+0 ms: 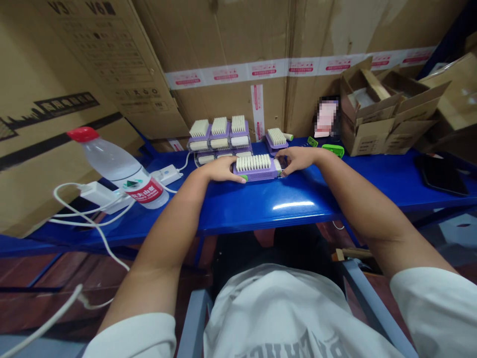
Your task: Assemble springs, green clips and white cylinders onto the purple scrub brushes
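Note:
A purple brush with rows of cream bristles (256, 170) lies across the blue table in front of me, bristles up. My left hand (224, 169) is closed around its left end, the thumb along the front beside a green part. At the other end, the curled fingers and thumb of my right hand (297, 161) grip a white roller with a thin clear frame (278, 168); whether it is fixed to the brush is hard to see. Behind my left hand stand several similar purple brushes (219, 130) with white rollers. Another purple brush (276, 138) sits behind my right hand.
Green parts (333, 150) lie right of my right hand, before a propped phone (327, 118) and an open cardboard box (383, 114). A tilted water bottle (124, 169), white power strips (102, 195) and cables occupy the left. A black tablet-like object (441, 174) is far right. Cardboard lines the back.

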### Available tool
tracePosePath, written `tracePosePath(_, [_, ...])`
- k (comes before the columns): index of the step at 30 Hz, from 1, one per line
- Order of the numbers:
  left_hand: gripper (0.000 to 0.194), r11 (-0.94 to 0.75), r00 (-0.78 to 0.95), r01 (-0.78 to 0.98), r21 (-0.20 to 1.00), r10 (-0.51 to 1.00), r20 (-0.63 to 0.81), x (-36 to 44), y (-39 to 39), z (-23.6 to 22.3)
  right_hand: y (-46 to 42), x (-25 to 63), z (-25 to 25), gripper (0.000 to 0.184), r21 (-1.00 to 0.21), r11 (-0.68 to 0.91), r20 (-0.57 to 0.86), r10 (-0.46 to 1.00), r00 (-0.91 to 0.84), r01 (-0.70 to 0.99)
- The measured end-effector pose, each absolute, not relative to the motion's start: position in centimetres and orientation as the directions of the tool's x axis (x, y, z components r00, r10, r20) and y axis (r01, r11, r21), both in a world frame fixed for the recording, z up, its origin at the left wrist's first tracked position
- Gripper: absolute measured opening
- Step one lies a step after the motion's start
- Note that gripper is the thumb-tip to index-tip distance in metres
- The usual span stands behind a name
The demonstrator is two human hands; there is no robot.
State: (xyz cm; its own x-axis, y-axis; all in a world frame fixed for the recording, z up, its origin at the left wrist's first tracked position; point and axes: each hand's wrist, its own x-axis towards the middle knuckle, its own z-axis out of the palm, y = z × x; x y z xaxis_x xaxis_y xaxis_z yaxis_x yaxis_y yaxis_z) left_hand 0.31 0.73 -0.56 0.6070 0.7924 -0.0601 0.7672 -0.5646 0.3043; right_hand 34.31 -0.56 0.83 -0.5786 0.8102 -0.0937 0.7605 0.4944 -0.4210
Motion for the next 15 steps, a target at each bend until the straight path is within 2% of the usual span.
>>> tracePosePath(15, [0.099,-0.546,0.586,0.784,0.295,0.808,-0.062,0.1,0.9,-0.6,-0.3,36.0,1.4,0.075,-0.383,0.454,-0.140,0.832,-0.537,0.805])
